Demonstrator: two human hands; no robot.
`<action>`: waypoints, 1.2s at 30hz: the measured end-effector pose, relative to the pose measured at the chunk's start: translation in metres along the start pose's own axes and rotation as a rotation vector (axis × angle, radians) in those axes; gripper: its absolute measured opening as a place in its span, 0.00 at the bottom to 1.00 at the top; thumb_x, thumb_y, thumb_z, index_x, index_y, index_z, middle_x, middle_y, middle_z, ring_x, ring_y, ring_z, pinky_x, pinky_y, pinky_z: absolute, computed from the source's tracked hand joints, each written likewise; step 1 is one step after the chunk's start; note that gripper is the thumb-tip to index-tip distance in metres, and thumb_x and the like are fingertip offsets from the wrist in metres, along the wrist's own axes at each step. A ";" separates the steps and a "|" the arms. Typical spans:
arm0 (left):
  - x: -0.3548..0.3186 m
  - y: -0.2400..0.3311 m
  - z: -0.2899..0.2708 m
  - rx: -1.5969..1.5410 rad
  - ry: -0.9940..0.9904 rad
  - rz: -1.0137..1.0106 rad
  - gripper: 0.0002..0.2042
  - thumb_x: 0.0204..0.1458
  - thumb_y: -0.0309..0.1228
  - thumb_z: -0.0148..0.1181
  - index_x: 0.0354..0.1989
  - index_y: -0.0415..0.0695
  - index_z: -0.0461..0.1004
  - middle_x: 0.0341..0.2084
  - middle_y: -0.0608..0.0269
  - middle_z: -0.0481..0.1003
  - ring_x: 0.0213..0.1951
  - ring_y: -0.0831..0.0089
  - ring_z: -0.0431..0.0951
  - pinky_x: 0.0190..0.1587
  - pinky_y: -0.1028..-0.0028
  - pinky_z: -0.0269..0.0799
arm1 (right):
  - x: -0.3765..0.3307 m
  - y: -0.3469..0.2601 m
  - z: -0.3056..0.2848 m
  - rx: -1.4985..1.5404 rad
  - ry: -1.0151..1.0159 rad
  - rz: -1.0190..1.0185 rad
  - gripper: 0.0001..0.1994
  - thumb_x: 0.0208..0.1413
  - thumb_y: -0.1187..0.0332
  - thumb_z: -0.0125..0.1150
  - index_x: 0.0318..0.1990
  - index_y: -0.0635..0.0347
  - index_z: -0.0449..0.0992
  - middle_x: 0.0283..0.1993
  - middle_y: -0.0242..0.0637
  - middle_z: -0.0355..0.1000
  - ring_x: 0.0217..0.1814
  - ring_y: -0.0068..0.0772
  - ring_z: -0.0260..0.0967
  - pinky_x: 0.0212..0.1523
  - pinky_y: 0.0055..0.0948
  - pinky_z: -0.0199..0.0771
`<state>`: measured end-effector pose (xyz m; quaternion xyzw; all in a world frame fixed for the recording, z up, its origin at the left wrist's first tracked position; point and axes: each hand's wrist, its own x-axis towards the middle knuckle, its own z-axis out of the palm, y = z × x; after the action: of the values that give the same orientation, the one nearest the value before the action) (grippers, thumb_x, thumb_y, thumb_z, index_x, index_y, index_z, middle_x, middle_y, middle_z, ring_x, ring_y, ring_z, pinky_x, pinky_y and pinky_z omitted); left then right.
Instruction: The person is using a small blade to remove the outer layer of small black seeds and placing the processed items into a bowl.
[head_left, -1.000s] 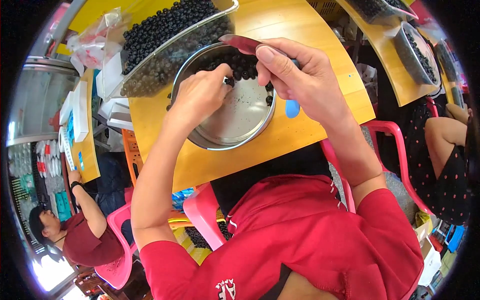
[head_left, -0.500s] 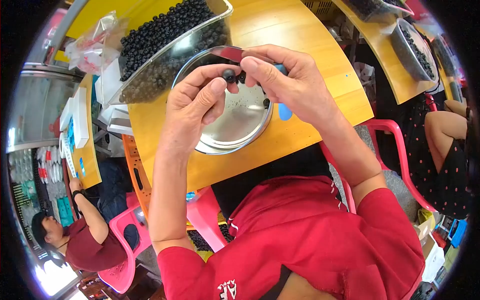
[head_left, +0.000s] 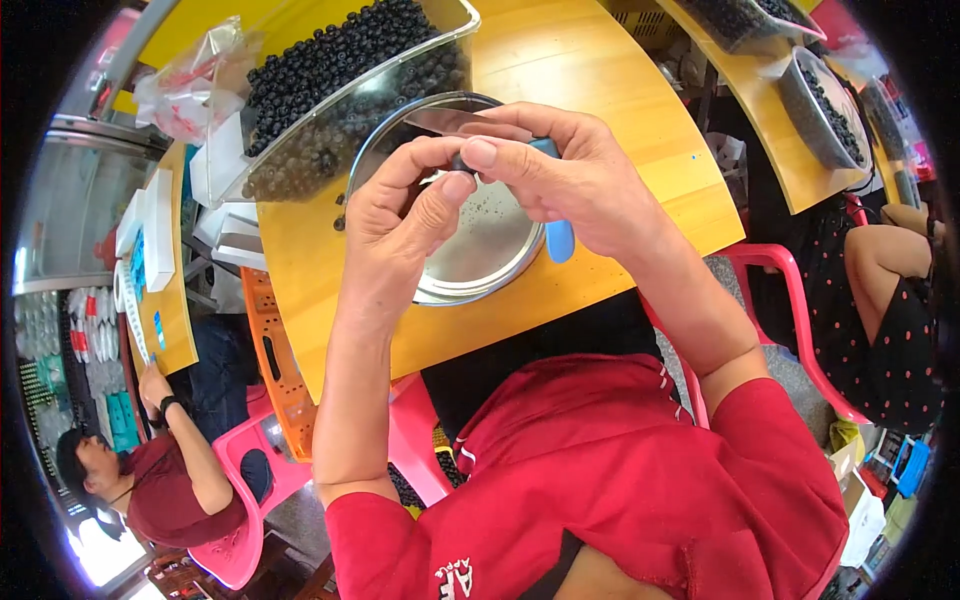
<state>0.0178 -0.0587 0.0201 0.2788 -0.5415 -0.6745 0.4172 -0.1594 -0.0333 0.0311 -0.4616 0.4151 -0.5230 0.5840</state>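
My two hands meet over a round, shiny metal pan point(head_left: 455, 285) on the wooden table. In the thumb and fingers of my left hand point(head_left: 410, 205) is a small round black plastic part point(head_left: 461, 163), mostly hidden by the fingertips. My right hand point(head_left: 570, 170) is closed on a knife with a blue handle point(head_left: 560, 242); its blade point(head_left: 465, 122) points left above the pan. The right thumb presses close to the black part. Just behind the hands stands a clear plastic bin point(head_left: 400, 107) heaped with similar black parts point(head_left: 340, 70).
Two small black pieces point(head_left: 340, 212) lie left of the pan on the yellow wooden table point(head_left: 620, 90). At far right another table carries a grey tub point(head_left: 815, 110) of black parts. A person point(head_left: 180, 480) sits at far left on a pink chair point(head_left: 235, 540).
My hands have drawn together, and the black part in the left fingers is now largely covered by them. The blade has tilted and lies nearer the left hand.
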 end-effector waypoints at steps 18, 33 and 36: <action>-0.002 0.001 0.004 0.180 0.107 0.109 0.11 0.52 0.23 0.62 0.44 0.39 0.74 0.34 0.69 0.76 0.29 0.88 0.69 0.30 0.87 0.64 | 0.005 0.004 0.004 -0.150 0.030 -0.170 0.15 0.57 0.63 0.61 0.47 0.63 0.76 0.28 0.23 0.69 0.22 0.07 0.55 0.19 0.12 0.51; -0.007 -0.010 -0.002 -0.128 0.030 0.086 0.11 0.56 0.30 0.58 0.46 0.40 0.72 0.31 0.68 0.75 0.16 0.90 0.55 0.17 0.86 0.45 | 0.004 -0.001 0.006 -0.061 -0.034 -0.114 0.18 0.55 0.61 0.64 0.48 0.64 0.76 0.27 0.23 0.69 0.21 0.07 0.55 0.18 0.13 0.51; -0.007 -0.008 0.000 -0.194 0.070 0.055 0.12 0.57 0.30 0.58 0.47 0.39 0.71 0.29 0.67 0.74 0.16 0.90 0.55 0.17 0.86 0.46 | 0.004 0.001 0.005 -0.074 -0.015 -0.172 0.17 0.56 0.62 0.64 0.48 0.64 0.76 0.28 0.25 0.71 0.21 0.08 0.56 0.18 0.13 0.52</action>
<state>0.0189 -0.0520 0.0115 0.2456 -0.4663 -0.7017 0.4794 -0.1536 -0.0364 0.0312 -0.5207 0.3888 -0.5521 0.5224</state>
